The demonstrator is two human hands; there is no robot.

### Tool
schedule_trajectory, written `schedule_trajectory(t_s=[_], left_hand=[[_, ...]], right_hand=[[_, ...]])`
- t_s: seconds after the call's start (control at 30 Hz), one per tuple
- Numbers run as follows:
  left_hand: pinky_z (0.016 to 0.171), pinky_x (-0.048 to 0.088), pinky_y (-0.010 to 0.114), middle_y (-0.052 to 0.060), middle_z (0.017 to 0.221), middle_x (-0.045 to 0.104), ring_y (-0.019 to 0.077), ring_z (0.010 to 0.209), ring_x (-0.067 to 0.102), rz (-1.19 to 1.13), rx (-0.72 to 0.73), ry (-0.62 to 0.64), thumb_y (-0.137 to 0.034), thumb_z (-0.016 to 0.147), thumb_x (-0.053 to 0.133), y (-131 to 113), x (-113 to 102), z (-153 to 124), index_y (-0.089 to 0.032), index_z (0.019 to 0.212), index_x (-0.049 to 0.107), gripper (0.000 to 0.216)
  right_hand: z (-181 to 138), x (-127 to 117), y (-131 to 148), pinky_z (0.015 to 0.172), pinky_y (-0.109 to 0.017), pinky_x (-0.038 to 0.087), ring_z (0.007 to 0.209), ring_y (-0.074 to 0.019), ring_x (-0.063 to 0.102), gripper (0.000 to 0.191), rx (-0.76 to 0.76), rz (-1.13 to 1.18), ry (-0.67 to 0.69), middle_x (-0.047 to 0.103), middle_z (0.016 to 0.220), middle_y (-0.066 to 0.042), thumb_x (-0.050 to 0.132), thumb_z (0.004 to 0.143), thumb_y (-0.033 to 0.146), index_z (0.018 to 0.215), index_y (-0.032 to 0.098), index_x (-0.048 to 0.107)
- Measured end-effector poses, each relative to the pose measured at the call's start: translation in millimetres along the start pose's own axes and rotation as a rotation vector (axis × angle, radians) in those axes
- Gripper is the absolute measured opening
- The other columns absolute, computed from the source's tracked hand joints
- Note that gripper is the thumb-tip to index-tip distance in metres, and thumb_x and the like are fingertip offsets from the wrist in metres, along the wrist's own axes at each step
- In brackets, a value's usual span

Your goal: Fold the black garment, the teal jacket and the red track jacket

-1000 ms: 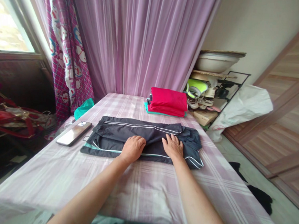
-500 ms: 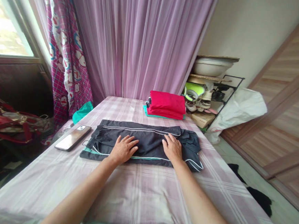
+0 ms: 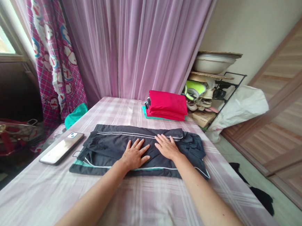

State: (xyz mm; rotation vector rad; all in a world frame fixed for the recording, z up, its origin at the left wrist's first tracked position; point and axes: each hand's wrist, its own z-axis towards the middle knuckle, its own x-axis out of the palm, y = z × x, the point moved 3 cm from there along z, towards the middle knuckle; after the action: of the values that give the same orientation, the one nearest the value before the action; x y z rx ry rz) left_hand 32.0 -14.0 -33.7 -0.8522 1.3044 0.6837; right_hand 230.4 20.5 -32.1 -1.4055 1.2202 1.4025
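Nearest, the left hand lies on the dark folded garment, fingers fanned and grasping nothing; a second ago it was curled, and since the last frame it has slid toward the right hand. That hand, also flat with fingers extended and no hold on the cloth, has shifted inward, its fingertips by the white piping. The garment keeps its folded shape across the middle of the checked tablecloth, the phone still beside its left end. Beyond, the red folded stack remains near the purple curtain.
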Motion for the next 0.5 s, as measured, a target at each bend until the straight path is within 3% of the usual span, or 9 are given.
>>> schedule_trajectory(t_s=[0.13, 0.2, 0.27, 0.33, 0.43, 0.5], left_hand=[[0.116, 0.017, 0.068, 0.009, 0.162, 0.031, 0.0344, 0.149, 0.025, -0.012, 0.017, -0.025, -0.062, 0.096, 0.036, 2, 8, -3, -0.036, 0.151, 0.037, 0.061], [0.116, 0.016, 0.069, 0.010, 0.162, 0.031, 0.0346, 0.149, 0.025, -0.023, 0.019, -0.033, -0.063, 0.095, 0.035, 1, 8, -4, -0.036, 0.151, 0.038, 0.062], [0.116, 0.015, 0.069, 0.010, 0.162, 0.031, 0.0350, 0.149, 0.025, -0.029, 0.013, -0.024, -0.063, 0.095, 0.035, 0, 7, -4, -0.036, 0.151, 0.038, 0.062], [0.116, 0.015, 0.069, 0.010, 0.162, 0.030, 0.0352, 0.149, 0.024, -0.033, 0.004, -0.014, -0.063, 0.095, 0.036, -1, 6, -4, -0.036, 0.151, 0.038, 0.062], [0.116, 0.016, 0.069, 0.010, 0.162, 0.031, 0.0356, 0.149, 0.024, -0.047, 0.001, -0.018, -0.063, 0.095, 0.038, -2, 4, -4, -0.036, 0.151, 0.039, 0.062], [0.116, 0.016, 0.070, 0.010, 0.162, 0.030, 0.0359, 0.149, 0.024, -0.057, 0.006, -0.025, -0.063, 0.094, 0.037, -2, 5, -5, -0.035, 0.151, 0.039, 0.063]], right_hand=[[-3, -1, -59, 0.121, -0.055, 0.009, 0.151, -0.0197, 0.020, 0.056, 0.311, -0.040, -0.011, 0.025, 0.164, -0.004, 0.021, 0.102, 0.043, 0.155, 0.026, 0.031], [1, -8, -71, 0.119, -0.059, 0.009, 0.149, -0.0212, 0.025, 0.055, 0.405, -0.046, 0.004, 0.030, 0.162, -0.005, 0.021, 0.102, 0.041, 0.152, 0.024, 0.037], [10, -20, -65, 0.118, -0.062, 0.009, 0.144, -0.0237, 0.034, 0.054, 0.423, -0.054, -0.014, 0.040, 0.157, -0.008, 0.021, 0.102, 0.039, 0.146, 0.022, 0.047], [22, -35, -45, 0.117, -0.062, 0.011, 0.140, -0.0262, 0.038, 0.053, 0.379, -0.055, -0.120, 0.044, 0.154, -0.011, 0.021, 0.102, 0.039, 0.142, 0.022, 0.051], [38, -47, -10, 0.117, -0.059, 0.016, 0.144, -0.0287, 0.031, 0.054, 0.229, -0.042, -0.331, 0.035, 0.160, -0.010, 0.025, 0.101, 0.040, 0.150, 0.024, 0.042], [44, -41, 3, 0.117, -0.059, 0.017, 0.146, -0.0300, 0.026, 0.055, 0.202, -0.023, -0.318, 0.030, 0.162, -0.008, 0.026, 0.100, 0.042, 0.152, 0.028, 0.038]])
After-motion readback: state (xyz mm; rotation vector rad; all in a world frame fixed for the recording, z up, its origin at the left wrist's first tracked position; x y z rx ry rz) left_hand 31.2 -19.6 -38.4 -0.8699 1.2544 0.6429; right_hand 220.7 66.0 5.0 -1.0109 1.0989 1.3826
